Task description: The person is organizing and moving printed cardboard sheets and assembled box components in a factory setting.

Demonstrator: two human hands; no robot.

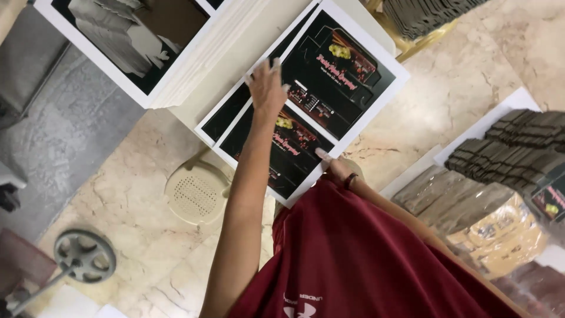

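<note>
Sheets of printed card lie fanned near the top centre of the frame, on a pale bench [259, 35] seen from above. The left hand [266, 87] lies flat on them with fingers spread and nothing pinched, its palm over the seam between the upper printed sheet [338, 73] and the lower printed sheet [291, 156]. Both sheets are black with red and yellow artwork and a white border, and the lower one slants down toward the middle of the frame. The right hand [334, 166] is at the lower sheet's bottom right edge, just above the red shirt [353, 253]; its fingertips touch the white border, but whether its grip is closed on the edge cannot be told. A dark band sits on that wrist.

At upper left a thick stack of white-edged sheets [135, 41] shows a grey and brown print. Below the bench, at left of centre, stands a cream plastic stool [197, 191] with a perforated seat on the marble floor [459, 82]. A grey wheel [84, 255] lies at lower left. Along the right edge sit rows of folded dark cartons [512, 153] and clear-wrapped bundles [488, 229].
</note>
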